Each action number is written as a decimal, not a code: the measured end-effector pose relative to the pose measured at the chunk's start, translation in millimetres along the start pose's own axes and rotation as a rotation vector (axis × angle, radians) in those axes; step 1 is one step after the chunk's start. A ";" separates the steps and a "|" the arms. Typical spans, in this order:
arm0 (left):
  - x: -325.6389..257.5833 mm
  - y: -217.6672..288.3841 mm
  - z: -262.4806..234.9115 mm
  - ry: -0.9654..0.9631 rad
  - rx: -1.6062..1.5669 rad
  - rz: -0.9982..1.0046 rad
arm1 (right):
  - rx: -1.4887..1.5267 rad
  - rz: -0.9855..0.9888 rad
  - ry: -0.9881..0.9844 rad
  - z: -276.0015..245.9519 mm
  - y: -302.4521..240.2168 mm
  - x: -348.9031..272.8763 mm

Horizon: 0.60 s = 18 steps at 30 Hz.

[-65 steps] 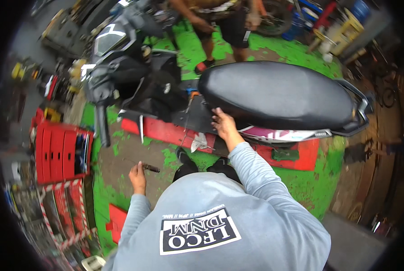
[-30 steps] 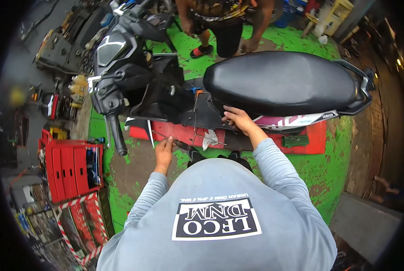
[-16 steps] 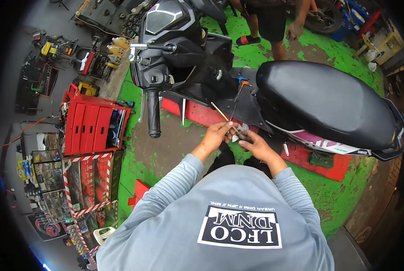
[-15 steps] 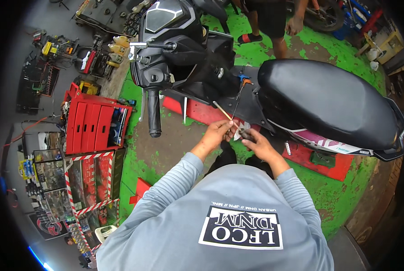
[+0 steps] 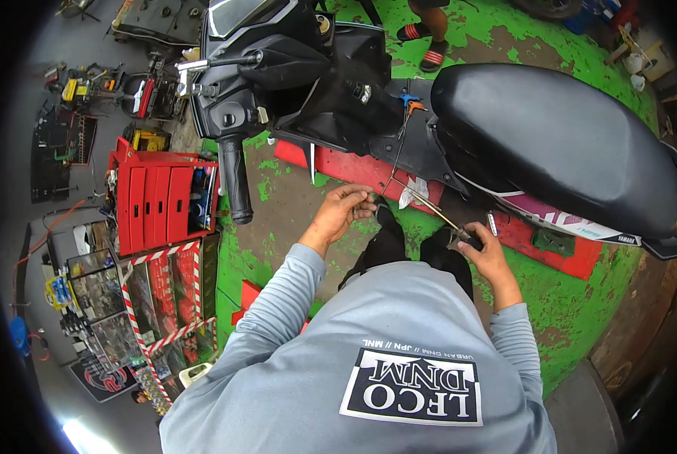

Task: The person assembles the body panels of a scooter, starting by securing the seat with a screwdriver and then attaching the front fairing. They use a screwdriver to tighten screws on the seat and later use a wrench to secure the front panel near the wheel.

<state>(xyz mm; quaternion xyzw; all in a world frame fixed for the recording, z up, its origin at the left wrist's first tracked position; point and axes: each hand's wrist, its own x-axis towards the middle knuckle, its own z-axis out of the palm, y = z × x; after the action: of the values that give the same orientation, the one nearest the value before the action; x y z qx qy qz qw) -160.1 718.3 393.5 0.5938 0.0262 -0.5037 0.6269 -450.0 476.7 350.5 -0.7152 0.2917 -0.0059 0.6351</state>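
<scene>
My right hand [image 5: 487, 256] is closed around the dark handle of a long, slim tool [image 5: 428, 203] that looks like a screwdriver. Its thin shaft slants up and left toward the scooter's near side. My left hand [image 5: 344, 214] is raised left of the tool's tip, thumb and fingers pinched together; anything between them is too small to make out. Beyond the hands stands a black scooter [image 5: 338, 113]. A blue-handled hex key [image 5: 409, 98] and an orange-handled one [image 5: 414, 107] rest at its footboard, their thin shafts pointing toward me.
A red platform [image 5: 331, 163] lies under the scooter, with a crumpled white cloth [image 5: 414, 194] on it. At left stand a red tool cabinet [image 5: 153, 208] and a glass display case [image 5: 168, 291] edged in striped tape. Another person's sandalled foot [image 5: 434, 57] shows beyond the scooter.
My hands have separated. The right one has moved right and nearer to me with the tool; the left has shifted left. The scooter appears higher in the view.
</scene>
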 end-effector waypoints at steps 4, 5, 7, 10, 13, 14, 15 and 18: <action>-12.6 -20.9 -11.8 0.061 -0.006 -0.074 | -0.092 0.020 -0.075 5.2 -3.3 6.2; -18.4 -25.7 -15.5 0.077 -0.023 -0.092 | -0.079 0.027 -0.082 11.8 -2.6 11.2; -30.5 -29.1 -27.5 0.034 -0.041 -0.093 | -0.199 -0.039 -0.131 22.1 0.3 21.8; -48.2 -34.2 -57.3 0.033 -0.082 -0.109 | -0.392 -0.112 -0.226 35.8 -19.6 35.1; -58.4 -40.1 -94.5 0.104 -0.120 -0.063 | -0.613 -0.039 -0.390 54.3 -40.9 49.3; -60.8 -42.6 -111.2 0.138 -0.131 -0.037 | -0.644 -0.024 -0.377 63.3 -45.7 52.9; -62.5 -44.4 -130.0 0.114 -0.167 -0.042 | -0.674 -0.004 -0.362 74.2 -48.3 51.8; -66.2 -47.8 -186.3 0.139 -0.088 -0.035 | -0.686 -0.003 -0.310 110.2 -55.8 54.3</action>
<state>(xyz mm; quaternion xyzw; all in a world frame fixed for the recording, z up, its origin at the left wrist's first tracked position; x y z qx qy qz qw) -119.0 911.8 346.3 0.5986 0.1021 -0.4704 0.6403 -340.4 554.7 360.4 -0.8792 0.1761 0.1994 0.3953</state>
